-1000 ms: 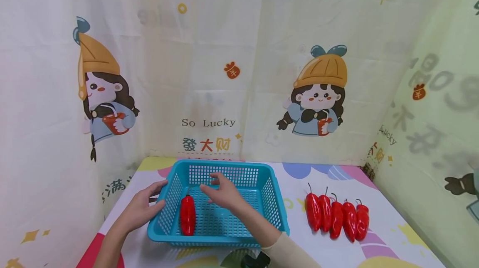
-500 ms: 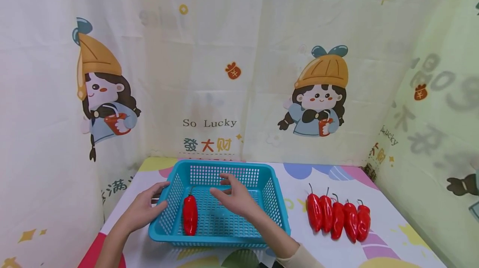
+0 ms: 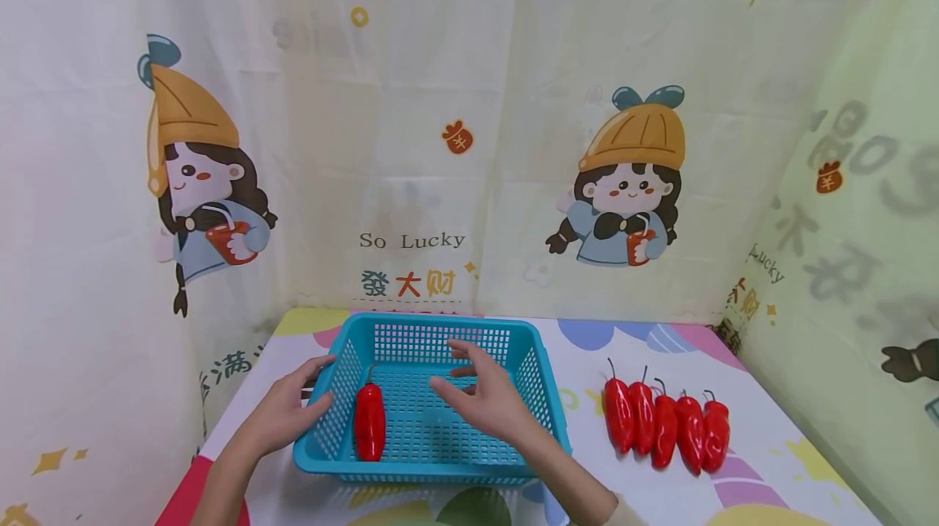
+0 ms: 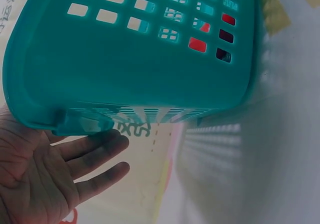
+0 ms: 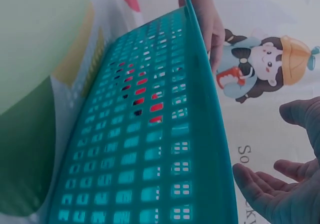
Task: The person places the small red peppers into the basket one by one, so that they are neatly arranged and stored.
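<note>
A blue plastic basket [image 3: 433,467] with perforated walls stands on the table. One red chili pepper [image 3: 370,423] lies inside it, near its left wall, stem pointing away. My left hand [image 3: 282,408] rests against the basket's left rim; in the left wrist view its fingers [image 4: 100,159] are extended beside the rim, curled round nothing. Over the basket's right half hovers my right hand [image 3: 487,395], thumb and fingers spread apart with nothing between them. Outside the basket, on the right, several red chili peppers [image 3: 665,426] lie side by side in a row.
The table [image 3: 587,436] wears a white cover with coloured patterns. Behind it and on both sides hangs a pale printed cloth [image 3: 411,102]. Between the basket's right wall and the row of peppers is a strip of bare tabletop.
My right hand has moved right over the basket, away from the pepper inside it. The left hand stays at the basket's left rim.
</note>
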Available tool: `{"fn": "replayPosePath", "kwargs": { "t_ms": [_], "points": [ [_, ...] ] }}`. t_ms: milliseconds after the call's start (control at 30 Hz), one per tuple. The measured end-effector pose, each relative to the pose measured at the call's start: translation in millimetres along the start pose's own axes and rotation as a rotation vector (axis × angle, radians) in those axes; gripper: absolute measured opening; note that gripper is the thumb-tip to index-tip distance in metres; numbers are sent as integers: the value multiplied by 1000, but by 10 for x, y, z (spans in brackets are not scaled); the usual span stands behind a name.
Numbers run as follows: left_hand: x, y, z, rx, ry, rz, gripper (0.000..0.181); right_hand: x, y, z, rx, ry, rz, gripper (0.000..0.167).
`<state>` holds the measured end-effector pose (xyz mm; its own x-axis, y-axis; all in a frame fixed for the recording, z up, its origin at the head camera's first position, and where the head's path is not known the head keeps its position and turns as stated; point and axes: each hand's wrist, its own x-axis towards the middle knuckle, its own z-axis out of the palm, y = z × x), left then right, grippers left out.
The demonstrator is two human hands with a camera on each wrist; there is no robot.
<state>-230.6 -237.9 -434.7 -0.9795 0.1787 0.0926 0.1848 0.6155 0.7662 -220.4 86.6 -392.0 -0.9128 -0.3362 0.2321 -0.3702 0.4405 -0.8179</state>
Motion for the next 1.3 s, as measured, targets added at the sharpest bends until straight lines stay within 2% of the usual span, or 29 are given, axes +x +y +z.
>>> {"fn": "replayPosePath", "kwargs": {
  "t_ms": [167,400,600,867,1033,1300],
  "points": [
    [1,2,5,3,5,-6,72,-56,41,-89,-10,73,-44,59],
    [-10,-7,10,-2,5,-20,71,-129,119,-259,20,176,-9,56],
    [-7,-12,28,-4,1,-37,79,-197,174,-421,-7,228,35,57],
    [3,2,36,-15,-11,-60,77,-262,287,-577,-64,305,59,63],
    [3,2,40,-24,-10,-56,78,-286,395,-656,-97,340,49,65],
    [7,-20,51,-34,-6,-46,80,-347,513,-775,-132,370,115,69]
  ]
}}
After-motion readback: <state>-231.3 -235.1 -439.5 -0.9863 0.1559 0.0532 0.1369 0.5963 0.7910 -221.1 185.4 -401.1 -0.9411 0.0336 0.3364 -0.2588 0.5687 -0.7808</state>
